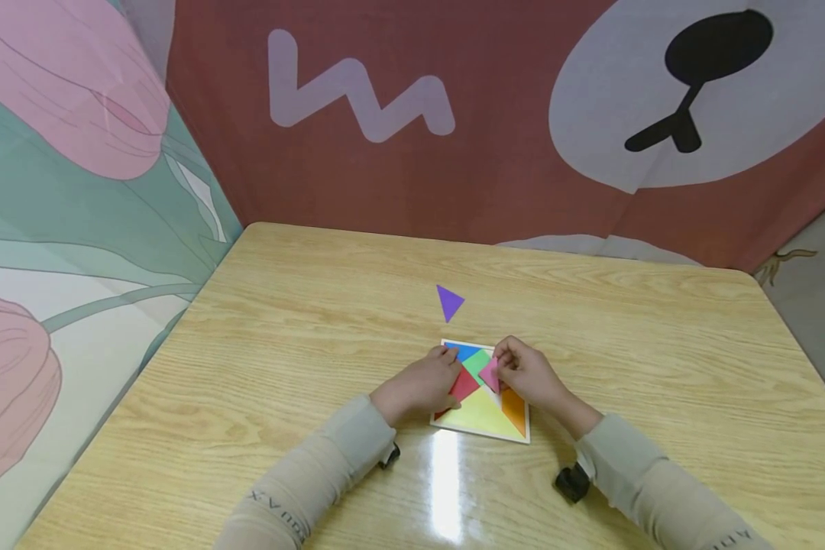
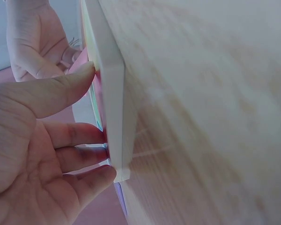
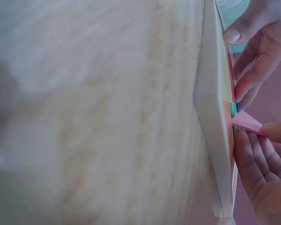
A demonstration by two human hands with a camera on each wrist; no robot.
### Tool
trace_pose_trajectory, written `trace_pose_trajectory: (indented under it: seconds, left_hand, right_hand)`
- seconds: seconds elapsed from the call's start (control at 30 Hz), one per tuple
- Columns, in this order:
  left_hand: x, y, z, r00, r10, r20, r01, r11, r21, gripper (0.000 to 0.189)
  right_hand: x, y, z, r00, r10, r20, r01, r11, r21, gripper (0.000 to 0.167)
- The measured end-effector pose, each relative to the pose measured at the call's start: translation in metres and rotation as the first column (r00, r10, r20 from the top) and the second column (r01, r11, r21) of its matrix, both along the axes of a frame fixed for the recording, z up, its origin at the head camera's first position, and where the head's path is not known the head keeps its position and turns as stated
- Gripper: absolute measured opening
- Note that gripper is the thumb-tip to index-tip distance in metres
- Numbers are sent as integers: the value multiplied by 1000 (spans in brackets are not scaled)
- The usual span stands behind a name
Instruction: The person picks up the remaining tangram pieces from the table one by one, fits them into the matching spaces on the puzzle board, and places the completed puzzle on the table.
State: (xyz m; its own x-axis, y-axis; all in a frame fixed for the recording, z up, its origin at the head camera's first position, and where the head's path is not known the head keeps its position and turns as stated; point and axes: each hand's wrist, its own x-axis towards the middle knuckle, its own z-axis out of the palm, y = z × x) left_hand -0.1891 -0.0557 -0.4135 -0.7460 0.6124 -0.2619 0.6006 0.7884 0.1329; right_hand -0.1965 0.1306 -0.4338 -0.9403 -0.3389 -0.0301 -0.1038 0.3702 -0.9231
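A square tangram tray [image 1: 481,436] with a pale rim lies on the table, holding blue, green, red, yellow and orange pieces. My right hand [image 1: 528,374] pinches a pink tangram piece [image 1: 488,375] between thumb and fingers. In the right wrist view that pink piece [image 3: 247,123] is tilted, one corner down at the tray. On the tray's left side rests my left hand [image 1: 422,384], its fingers spread over the red piece [image 1: 464,385] and the edge. In the left wrist view the thumb and fingertips [image 2: 86,70] touch the tray's top face.
A purple triangle [image 1: 450,303] lies alone on the wooden table [image 1: 302,321], beyond the tray. Behind the table hangs a red-brown printed cloth [image 1: 495,153]. Dark wrist devices [image 1: 572,483] sit under the sleeves.
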Motion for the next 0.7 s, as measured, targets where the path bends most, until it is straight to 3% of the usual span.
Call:
trace_pose_trajectory:
  seconds: [0.7]
  left_hand:
    - [0, 0, 0, 1000, -5, -4, 5, 1000, 1, 62]
  right_hand:
    - [7, 1, 5, 999, 39, 15, -40, 999, 12, 11]
